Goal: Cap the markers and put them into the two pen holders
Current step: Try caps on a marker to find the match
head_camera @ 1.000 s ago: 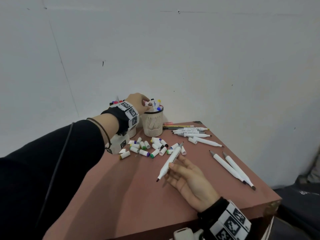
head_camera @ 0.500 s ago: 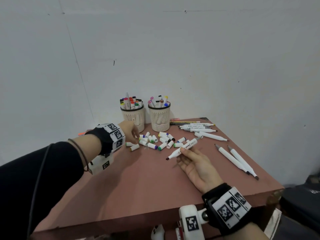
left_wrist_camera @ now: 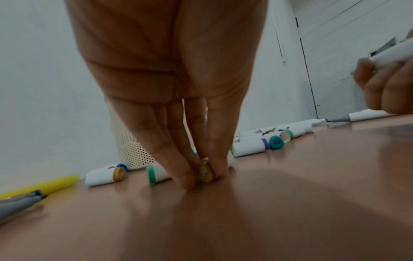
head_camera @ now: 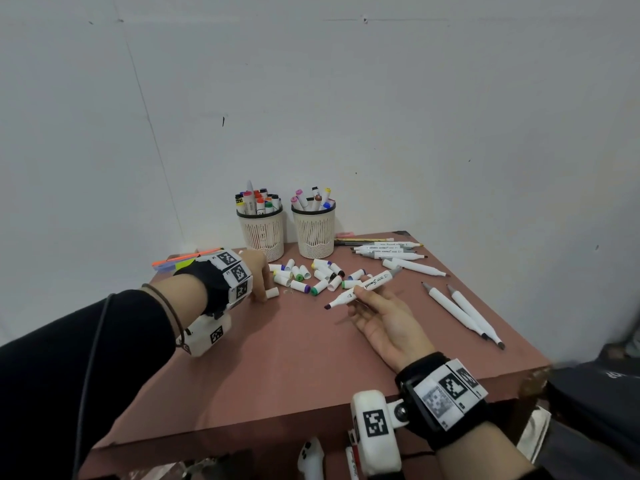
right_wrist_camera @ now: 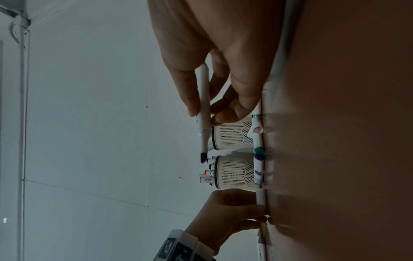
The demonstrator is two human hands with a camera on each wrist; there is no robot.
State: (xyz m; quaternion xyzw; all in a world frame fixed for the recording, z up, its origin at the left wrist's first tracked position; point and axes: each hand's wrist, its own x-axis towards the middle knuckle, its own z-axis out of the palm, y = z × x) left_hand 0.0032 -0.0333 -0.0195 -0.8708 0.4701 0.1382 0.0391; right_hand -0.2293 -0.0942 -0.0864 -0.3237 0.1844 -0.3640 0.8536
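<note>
Holders point(head_camera: 260, 233) point(head_camera: 313, 233) upright, side by side, capped markers point(head_camera: 258, 201) inside.

I see a reddish-brown table point(head_camera: 294, 368) set against a white wall point(head_camera: 381, 98). At its far left edge lie a yellow highlighter point(left_wrist_camera: 44, 185) and an orange pen point(head_camera: 180, 259). Below the near edge sits a white controller point(head_camera: 311, 460).
</note>
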